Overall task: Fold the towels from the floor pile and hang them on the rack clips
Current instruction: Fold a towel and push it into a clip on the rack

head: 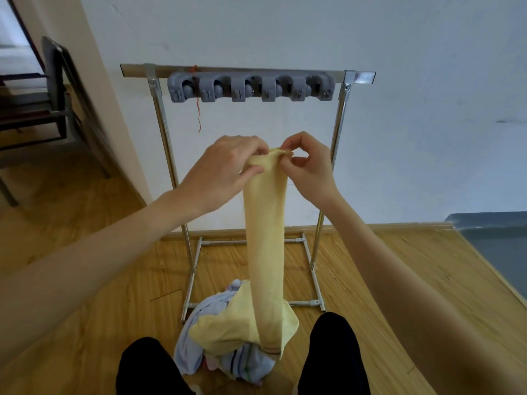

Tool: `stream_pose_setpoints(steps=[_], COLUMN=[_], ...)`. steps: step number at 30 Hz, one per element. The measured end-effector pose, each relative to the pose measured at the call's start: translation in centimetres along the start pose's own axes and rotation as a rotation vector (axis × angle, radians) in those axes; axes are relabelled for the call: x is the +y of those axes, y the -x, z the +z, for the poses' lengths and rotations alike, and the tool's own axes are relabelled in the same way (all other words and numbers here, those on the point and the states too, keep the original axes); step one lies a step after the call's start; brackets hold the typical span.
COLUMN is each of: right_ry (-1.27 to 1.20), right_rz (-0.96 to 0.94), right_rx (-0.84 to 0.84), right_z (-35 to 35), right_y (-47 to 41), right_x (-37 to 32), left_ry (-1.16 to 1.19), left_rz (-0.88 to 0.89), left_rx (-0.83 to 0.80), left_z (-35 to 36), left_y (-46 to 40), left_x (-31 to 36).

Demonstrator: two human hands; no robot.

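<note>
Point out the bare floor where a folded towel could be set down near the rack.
Bare wood floor lies left of the towel pile, toward the chair. More lies right of the rack base, up to the grey step, and inside the base frame behind the pile. It is crowded between the knees, where the pile and hanging yellow towel sit.

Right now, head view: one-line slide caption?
Both hands, left hand and right hand, pinch a yellow towel before the empty clip rack.
</note>
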State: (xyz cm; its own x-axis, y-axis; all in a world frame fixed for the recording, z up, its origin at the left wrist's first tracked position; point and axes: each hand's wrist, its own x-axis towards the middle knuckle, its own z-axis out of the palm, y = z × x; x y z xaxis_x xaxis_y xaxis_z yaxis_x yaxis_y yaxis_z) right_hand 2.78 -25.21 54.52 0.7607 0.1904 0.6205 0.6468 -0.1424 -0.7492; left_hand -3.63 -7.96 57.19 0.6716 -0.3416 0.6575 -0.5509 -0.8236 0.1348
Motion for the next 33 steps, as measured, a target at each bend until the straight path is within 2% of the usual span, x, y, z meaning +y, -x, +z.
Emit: stream_pose_setpoints(steps=[3,6,9,11,16,18,20,22,24,26,29,31,33], right_ry=[-0.050,-0.101,-0.160,-0.202,-0.346,-0.397,-0.396,-0.318,-0.208,-0.103,-0.023,0.011,0.052], right_rz=[0.046,0.129,0.228,0.277,0.366,0.391,0.441,0.535,0.658,0.770,0.929,1.035,1.117], right_rx=[0.029,0.025,0.027,0.024,0.073,0.156,0.334,0.534,0.633,0.615,0.485,0.319,0.086], right_z=[0.6,0.7,0.7,0.8,0.7,0.1,-0.6,-1.4,-2.2,-2.7,-2.8,-2.3,-1.9], right_y=[-0.1,0.0,0.4,0.8,1.6,1.7,1.9,2.6,4.1,6.1,9.5,11.5,12.9], right_x=[0.1,0.3,0.2,0.2,0.0,-0.1,0.7,2.4,4.6,6.7,9.5,10.7,11.4], left_ry=[0.078,0.223,0.495,0.689,0.734,0.739,0.763,0.793,0.776,0.722,0.765,0.718,0.648], left_rz=[-0.062,-0.257,-0.541,-0.658,-0.822,-0.874,-0.929,-0.986,-0.997,-0.987,-0.910,-0.774,-0.612], left_rx=[0.119,0.146,-0.082,-0.233,-0.477,-0.521,-0.501,-0.493,-0.516,-0.515,-0.482,-0.508,-0.619], left_z=[0.9,3.1,6.7,9.2,14.5,16.4,17.6,18.0,17.7,17.0,14.9,13.1,11.2], left_y=[1.0,3.6,7.3,9.4,12.7,13.9,14.8,15.2,15.3,14.9,12.9,10.8,8.7], left_x=[-0.6,-1.5,-2.6,-3.4,-3.4,-3.5,-3.7,-4.2,-5.0,-5.8,-5.9,-5.6,-5.3])
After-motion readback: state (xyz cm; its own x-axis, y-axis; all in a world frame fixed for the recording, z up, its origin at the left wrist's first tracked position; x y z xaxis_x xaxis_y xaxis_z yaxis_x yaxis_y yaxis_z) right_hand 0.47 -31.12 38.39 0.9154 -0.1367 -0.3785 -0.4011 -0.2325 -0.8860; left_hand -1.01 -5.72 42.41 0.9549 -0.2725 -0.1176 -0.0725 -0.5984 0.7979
